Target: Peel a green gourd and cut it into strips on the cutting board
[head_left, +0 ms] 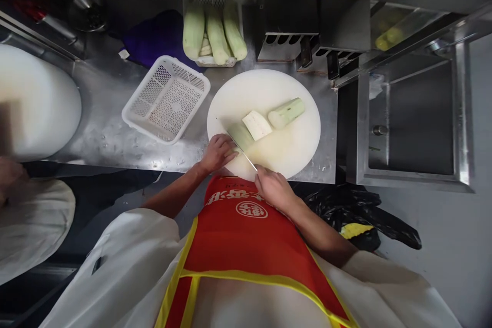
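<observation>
On the round white cutting board (269,84), my right hand (273,188) grips a knife (248,159), its thin blade seen nearly edge-on and slanting toward the upper left. Bent fingers of my left hand (218,154) press down at the board's near left edge, close beside the blade and against a pale green vegetable piece (241,135). Touching that piece on its right is a chunk with a white cut face (257,125). Farther right lies a thicker length of the same gourd-like vegetable (286,113). My left fingertips are partly hidden by the blade.
An empty white plastic basket (169,100) stands left of the board. Behind it, another basket (215,61) holds several long pale green vegetables (217,36). Knife racks (286,47) and a sink (413,113) are at right. A co-worker's hand (11,179) blurs beside a white block (42,97).
</observation>
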Motion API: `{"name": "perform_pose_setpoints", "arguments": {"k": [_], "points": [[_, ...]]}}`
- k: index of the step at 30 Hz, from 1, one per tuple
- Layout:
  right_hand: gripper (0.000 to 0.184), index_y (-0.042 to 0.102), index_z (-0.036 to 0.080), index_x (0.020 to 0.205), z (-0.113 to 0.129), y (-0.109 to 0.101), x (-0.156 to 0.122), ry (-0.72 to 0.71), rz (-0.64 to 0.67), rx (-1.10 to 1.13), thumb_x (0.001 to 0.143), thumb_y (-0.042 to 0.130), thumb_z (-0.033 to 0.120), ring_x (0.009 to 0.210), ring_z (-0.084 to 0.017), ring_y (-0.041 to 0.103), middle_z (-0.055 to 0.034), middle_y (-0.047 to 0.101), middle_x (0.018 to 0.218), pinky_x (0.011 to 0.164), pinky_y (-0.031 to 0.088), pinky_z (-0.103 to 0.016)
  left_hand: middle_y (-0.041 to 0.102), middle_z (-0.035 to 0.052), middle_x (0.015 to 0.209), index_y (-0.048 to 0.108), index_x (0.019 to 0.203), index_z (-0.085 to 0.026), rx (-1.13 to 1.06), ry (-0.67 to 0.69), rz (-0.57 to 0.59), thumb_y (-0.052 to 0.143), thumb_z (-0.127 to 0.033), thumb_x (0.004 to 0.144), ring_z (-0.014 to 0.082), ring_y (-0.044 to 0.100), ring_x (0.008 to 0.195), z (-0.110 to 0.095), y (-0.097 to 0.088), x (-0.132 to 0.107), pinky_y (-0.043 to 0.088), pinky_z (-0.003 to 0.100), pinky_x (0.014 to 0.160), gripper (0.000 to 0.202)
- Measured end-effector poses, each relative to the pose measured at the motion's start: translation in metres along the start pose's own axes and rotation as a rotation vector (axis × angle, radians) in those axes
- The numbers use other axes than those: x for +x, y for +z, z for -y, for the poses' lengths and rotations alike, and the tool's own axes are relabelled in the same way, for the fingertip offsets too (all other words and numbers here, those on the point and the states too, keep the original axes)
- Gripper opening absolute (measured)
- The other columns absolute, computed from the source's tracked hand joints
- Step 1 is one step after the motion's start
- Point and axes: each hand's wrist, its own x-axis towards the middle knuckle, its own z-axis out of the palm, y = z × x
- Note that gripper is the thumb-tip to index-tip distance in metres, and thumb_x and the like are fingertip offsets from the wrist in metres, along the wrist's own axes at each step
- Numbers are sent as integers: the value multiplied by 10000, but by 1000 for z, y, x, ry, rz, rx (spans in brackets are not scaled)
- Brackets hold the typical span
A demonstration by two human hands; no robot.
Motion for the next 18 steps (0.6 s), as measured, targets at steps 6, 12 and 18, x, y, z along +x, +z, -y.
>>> {"name": "perform_pose_setpoints", "arguments": {"k": [6, 12, 18], "points": [[275, 590, 148, 1196, -4, 1, 24, -44, -74, 21, 1038, 376, 221, 993, -251, 710, -142, 742, 1152, 804, 445, -316, 563, 173, 1329, 679, 1148, -207, 58, -116, -73, 752, -565, 835, 364, 477, 1326, -14, 7, -7, 427, 560, 1084, 481], [242, 636, 170, 1105, -25, -2, 18, -47, -124, 100, 1036, 417, 246, 972, -229, 704, -109, 763, 1077, 799, 427, -290, 495, 199, 1424, 612, 1191, -202, 113, -315, -82, 805, -427, 797, 370, 511, 1310, -30, 14, -4, 457, 543, 1065, 493], [235, 648, 177, 1078, -43, 1, 21, -45, -169, 141, 1023, 438, 267, 904, -235, 699, -97, 765, 1003, 748, 400, -288, 505, 207, 1370, 591, 1184, -188, 157, -401, -168, 853, -375, 734, 369, 547, 1242, -35, 8, 2, 494, 536, 1007, 553]]}}
